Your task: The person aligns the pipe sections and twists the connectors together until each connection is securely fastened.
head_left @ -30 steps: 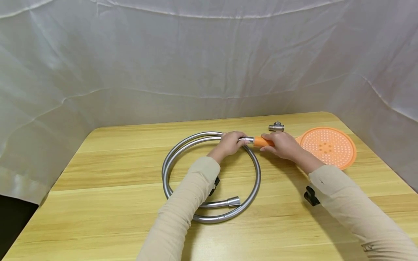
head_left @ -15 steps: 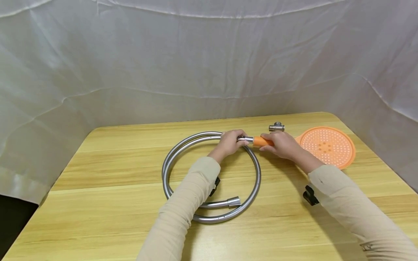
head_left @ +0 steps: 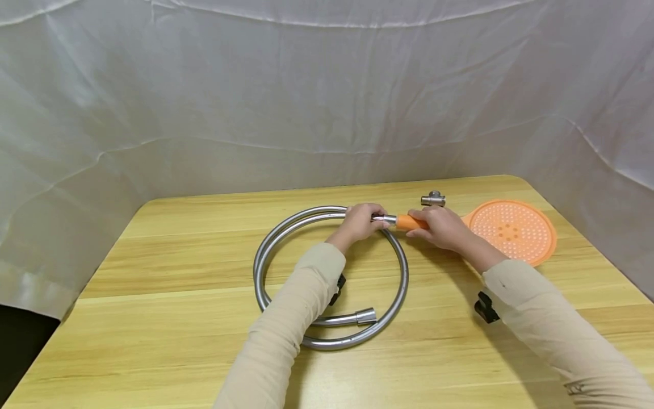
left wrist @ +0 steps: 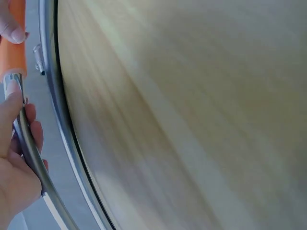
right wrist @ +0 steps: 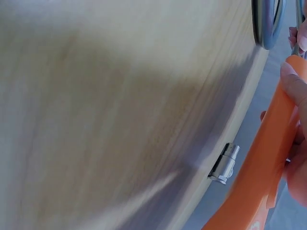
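A shower head (head_left: 512, 232) with an orange handle and a round, perforated face lies toward the right in the head view. My right hand (head_left: 443, 227) grips its handle near the lower end. My left hand (head_left: 359, 222) pinches the chrome end fitting of a silver shower hose (head_left: 402, 284), thumb along the metal. That fitting meets the handle's end, as the left wrist view shows at the orange handle (left wrist: 13, 56). The rest of the hose lies coiled on the table under my left forearm, its other end, a chrome cone nut (head_left: 365, 316), inside the loop.
A small metal tee valve (head_left: 433, 199) sits behind my right hand near the back edge of the wooden table (head_left: 168, 318). Pale cloth (head_left: 317, 96) hangs around the back and sides. Black wrist-camera mounts show under both forearms.
The left fingers shift slightly on the hose fitting. The shower head's face tilts a little and returns. Hose coil and valve stay put.
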{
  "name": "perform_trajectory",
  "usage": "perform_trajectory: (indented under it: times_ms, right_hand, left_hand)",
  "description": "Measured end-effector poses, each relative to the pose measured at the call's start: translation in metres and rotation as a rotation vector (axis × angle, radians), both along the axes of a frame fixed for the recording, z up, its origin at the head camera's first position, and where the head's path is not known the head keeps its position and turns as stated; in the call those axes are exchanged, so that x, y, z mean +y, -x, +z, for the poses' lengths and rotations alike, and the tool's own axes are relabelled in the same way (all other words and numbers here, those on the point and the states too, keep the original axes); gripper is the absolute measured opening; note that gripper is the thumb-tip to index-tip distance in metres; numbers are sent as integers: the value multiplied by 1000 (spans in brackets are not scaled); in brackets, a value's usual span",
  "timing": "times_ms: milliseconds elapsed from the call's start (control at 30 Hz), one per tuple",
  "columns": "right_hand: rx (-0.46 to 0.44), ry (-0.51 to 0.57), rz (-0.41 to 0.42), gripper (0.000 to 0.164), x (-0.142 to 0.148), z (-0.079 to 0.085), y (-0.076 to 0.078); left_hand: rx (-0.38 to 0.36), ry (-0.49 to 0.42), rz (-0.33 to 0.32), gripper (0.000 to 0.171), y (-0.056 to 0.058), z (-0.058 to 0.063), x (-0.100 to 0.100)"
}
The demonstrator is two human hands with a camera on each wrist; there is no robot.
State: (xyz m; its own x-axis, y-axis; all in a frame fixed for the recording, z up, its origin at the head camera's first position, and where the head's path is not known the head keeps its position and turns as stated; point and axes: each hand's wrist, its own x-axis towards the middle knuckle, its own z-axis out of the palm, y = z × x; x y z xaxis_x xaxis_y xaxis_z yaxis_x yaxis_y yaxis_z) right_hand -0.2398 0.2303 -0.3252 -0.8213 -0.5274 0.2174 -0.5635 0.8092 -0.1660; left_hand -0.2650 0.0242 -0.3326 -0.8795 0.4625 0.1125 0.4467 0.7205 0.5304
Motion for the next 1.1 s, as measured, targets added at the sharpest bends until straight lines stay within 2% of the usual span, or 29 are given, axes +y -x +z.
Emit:
perform_trajectory:
  times_ms: [300, 667, 900, 1100]
  right_hand:
    - [-27, 7, 3, 37, 1, 3, 3]
    - [-142, 35, -23, 41, 1, 10, 7]
    - [-143, 36, -28, 40, 2, 13, 6]
    - [-109, 21, -18, 36, 2, 12, 5]
  left_hand:
    - [44, -17, 46, 25, 2, 2, 1]
    - [100, 12, 102, 28, 0, 6, 4]
    - [94, -28, 69, 28, -1, 3, 6]
    - [83, 33, 49, 31, -1, 2, 8]
